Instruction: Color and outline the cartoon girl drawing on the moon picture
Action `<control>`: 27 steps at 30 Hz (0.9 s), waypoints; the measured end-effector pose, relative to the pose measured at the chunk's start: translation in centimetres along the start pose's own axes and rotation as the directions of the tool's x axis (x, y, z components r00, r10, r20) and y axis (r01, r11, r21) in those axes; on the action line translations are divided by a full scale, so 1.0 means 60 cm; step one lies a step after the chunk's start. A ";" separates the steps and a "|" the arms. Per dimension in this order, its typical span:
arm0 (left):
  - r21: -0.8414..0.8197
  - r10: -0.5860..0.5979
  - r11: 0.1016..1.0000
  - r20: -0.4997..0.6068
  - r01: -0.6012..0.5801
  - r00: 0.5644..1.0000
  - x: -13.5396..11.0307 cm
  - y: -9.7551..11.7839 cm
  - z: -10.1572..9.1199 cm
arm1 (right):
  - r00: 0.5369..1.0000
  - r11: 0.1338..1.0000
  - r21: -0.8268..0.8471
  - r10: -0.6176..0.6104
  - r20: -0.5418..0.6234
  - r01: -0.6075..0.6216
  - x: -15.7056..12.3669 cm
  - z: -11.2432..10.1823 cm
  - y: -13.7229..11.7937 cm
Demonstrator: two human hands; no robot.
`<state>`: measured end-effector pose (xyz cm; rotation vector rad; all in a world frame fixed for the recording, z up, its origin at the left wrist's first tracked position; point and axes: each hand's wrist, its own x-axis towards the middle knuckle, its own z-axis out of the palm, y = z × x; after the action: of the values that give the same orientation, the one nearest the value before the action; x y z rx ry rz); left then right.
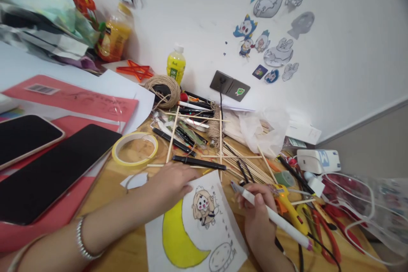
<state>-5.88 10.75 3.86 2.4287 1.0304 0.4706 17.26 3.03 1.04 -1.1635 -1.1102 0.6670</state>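
- Gripping a marker (288, 224), the right hand (259, 208) is curled shut beside the paper (197, 233).
- The left hand (175, 180), half-open, holding nothing, lies at its upper left.
- Paper lies on the surface (127, 242).

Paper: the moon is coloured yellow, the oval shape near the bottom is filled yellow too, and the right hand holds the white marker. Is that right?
Not quite: the oval shape is not filled yellow. The head view shows it as a dark outline with small marks on white paper. The rest stands: the moon is yellow and the right hand holds the white marker.
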 end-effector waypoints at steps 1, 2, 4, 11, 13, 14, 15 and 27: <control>0.011 -0.026 1.000 -0.001 0.026 1.000 0.000 0.001 0.000 | 1.000 1.000 -0.001 -0.006 0.006 0.006 0.001 -0.001 0.003; 0.026 -0.046 0.999 -0.001 0.046 0.999 0.001 0.002 0.001 | 1.000 1.000 0.004 -0.009 0.014 0.009 0.001 -0.002 0.004; 0.057 -0.066 0.996 -0.006 0.066 0.998 0.002 0.004 0.003 | 1.000 1.000 0.014 -0.012 0.029 0.011 0.001 -0.001 0.003; 0.115 -0.008 0.993 -0.005 0.009 1.000 0.003 0.005 0.004 | 0.998 0.999 0.047 -0.006 0.057 0.003 -0.001 0.013 -0.014; 0.117 -0.003 0.993 -0.004 0.004 1.000 0.003 0.005 0.003 | 0.998 0.998 0.057 -0.010 0.058 0.006 0.000 0.014 -0.013; 0.111 0.006 0.994 -0.003 -0.005 1.000 0.003 0.005 0.004 | 0.998 0.998 0.060 -0.009 0.058 0.005 0.000 0.014 -0.012; 0.101 0.017 0.995 -0.001 -0.017 1.000 0.003 0.005 0.004 | 0.998 0.998 0.062 -0.007 0.059 0.004 0.000 0.014 -0.012; 0.071 0.065 0.995 0.034 -0.067 0.997 0.001 0.013 0.003 | 0.995 0.992 -0.101 -0.066 0.079 0.073 0.002 0.022 -0.030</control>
<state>-5.30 10.26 4.12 2.5321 0.9722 0.4219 15.90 3.10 2.76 -1.1904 -1.2567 0.6093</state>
